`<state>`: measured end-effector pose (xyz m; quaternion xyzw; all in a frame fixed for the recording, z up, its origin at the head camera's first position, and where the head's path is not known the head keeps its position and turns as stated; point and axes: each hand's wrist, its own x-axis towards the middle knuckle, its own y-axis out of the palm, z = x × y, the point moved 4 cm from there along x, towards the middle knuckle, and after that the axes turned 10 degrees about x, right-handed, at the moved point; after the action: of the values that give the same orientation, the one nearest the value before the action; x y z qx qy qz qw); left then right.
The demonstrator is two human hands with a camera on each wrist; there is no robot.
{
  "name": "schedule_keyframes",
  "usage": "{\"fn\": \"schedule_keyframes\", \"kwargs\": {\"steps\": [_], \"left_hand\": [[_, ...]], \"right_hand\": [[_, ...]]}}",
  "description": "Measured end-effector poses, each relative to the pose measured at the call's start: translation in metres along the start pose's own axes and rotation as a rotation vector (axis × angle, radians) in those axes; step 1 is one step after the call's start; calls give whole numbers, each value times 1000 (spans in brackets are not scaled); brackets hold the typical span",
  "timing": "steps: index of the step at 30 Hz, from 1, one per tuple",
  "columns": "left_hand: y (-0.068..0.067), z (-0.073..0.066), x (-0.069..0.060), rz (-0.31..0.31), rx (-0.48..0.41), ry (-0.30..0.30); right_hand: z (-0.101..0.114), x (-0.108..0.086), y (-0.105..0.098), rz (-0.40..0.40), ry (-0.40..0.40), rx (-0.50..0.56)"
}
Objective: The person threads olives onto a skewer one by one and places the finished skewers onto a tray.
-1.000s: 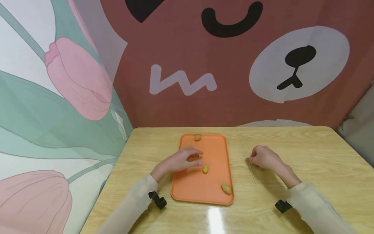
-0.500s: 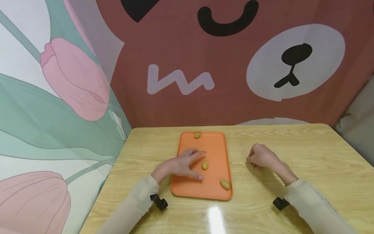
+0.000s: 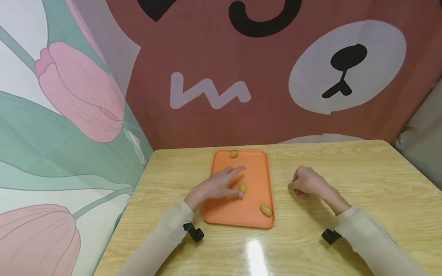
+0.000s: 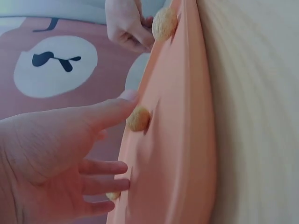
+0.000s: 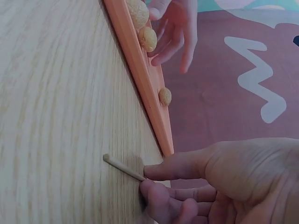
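Note:
An orange tray [image 3: 238, 224] carries three small, rough, yellow-brown oval lumps. One lump [image 3: 234, 154] lies at the far edge, one [image 3: 266, 209] in the near right corner, and a smaller middle lump [image 3: 243, 187] near the centre. Over the tray, my left hand [image 3: 218, 186] has its fingers extended and thumb apart. Its thumb tip is close to the middle lump; whether they touch, I cannot tell. Right of the tray, my right hand [image 3: 307, 180] pinches a thin wooden skewer [image 3: 284, 166] between thumb and fingers, low at the table. A blunt end of the skewer [image 5: 122, 167] shows in the right wrist view.
The tray rests on a light wood-grain table [image 3: 345, 230]. Behind the table hangs a red-brown bear-patterned backdrop [image 3: 207, 126], with a tulip-patterned sheet [image 3: 83, 153] on the left. Black wrist cameras sit at both sleeves.
My left hand's thumb and fingers spread wider, then the thumb came back in beside the middle lump. The right hand keeps its pinch on the skewer, barely moving. The view shifted slightly.

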<state>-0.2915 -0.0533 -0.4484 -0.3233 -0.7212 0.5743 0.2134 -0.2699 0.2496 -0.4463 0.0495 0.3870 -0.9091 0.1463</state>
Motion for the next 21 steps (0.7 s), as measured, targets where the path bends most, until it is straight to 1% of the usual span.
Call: {"fn": "schedule_keyframes", "kwargs": {"steps": [5, 9, 14, 19, 21], "left_hand": [[-3, -13, 3, -43, 106, 5], [-3, -19, 4, -73, 143, -1], [-1, -21, 5, -107, 155, 0], [-1, -23, 6, -164, 143, 41], [-1, -24, 5, -187, 130, 58]], "right_hand": [[1, -2, -1, -4, -2, 11], [1, -3, -1, -7, -7, 38], [7, -8, -7, -11, -19, 57], [20, -16, -17, -50, -34, 78], [27, -21, -21, -65, -57, 88]]}}
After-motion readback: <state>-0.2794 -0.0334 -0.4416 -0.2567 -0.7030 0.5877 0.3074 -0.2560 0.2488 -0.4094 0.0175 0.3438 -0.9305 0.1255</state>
